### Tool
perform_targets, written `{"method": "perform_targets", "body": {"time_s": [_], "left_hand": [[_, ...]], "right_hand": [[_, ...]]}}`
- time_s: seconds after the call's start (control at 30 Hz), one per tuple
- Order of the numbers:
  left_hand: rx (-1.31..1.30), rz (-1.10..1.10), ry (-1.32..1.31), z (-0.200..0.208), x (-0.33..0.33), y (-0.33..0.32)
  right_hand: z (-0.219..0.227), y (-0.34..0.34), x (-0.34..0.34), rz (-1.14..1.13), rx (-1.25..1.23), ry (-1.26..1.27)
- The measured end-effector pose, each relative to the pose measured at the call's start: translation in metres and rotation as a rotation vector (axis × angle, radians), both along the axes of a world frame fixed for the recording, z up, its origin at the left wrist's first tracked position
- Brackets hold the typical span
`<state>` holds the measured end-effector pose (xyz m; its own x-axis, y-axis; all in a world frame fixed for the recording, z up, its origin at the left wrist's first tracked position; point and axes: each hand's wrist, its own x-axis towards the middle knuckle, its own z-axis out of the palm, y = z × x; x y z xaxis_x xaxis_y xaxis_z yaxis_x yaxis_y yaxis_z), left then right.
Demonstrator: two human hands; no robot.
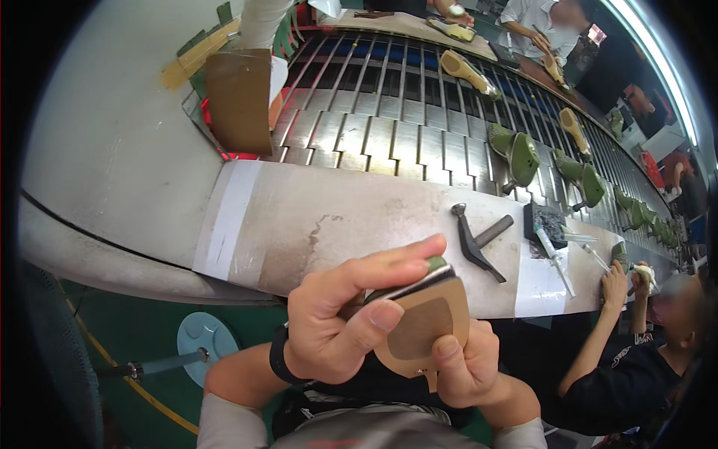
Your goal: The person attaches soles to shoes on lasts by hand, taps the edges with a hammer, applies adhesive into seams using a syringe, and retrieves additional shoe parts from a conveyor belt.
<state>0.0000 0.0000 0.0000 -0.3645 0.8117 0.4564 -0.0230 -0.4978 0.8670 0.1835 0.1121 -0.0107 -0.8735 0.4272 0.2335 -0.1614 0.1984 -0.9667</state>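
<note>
Fingers [385,314] of the left hand [329,322] and right hand [470,367] grip a tan-soled shoe part [422,329], likely to steady it; a hammer [473,247] rests on the desk [374,213].

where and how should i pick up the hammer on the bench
Best by the straight handle, probably from above and the right. The hammer lies on its side, its handle's free end pointing away to the right, while the long, curved head gives a more awkward hold. The right hand would suit, but it currently holds the tan piece.
</note>
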Motion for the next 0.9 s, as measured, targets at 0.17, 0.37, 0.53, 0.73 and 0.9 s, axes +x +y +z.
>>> {"method": "perform_targets", "body": {"time_s": [0.17, 0.37, 0.53, 0.73, 0.9], "left_hand": [[-0.064, 0.116, -0.037, 0.009, 0.003, -0.025], [-0.202, 0.266, 0.070, 0.029, 0.003, -0.038], [-0.189, 0.375, 0.169, 0.027, -0.005, -0.038], [-0.181, 0.473, 0.251, 0.022, -0.018, -0.036], [-0.298, 0.569, 0.541, 0.031, -0.018, -0.030]], "right_hand": [[0.005, -0.021, -0.011, 0.051, 0.122, -0.009], [-0.004, -0.032, -0.017, 0.056, 0.208, 0.004], [-0.002, -0.033, -0.028, 0.076, 0.263, 0.051], [-0.007, -0.021, -0.037, 0.046, 0.220, 0.094], [-0.004, -0.021, -0.039, -0.018, 0.180, 0.074]]}}
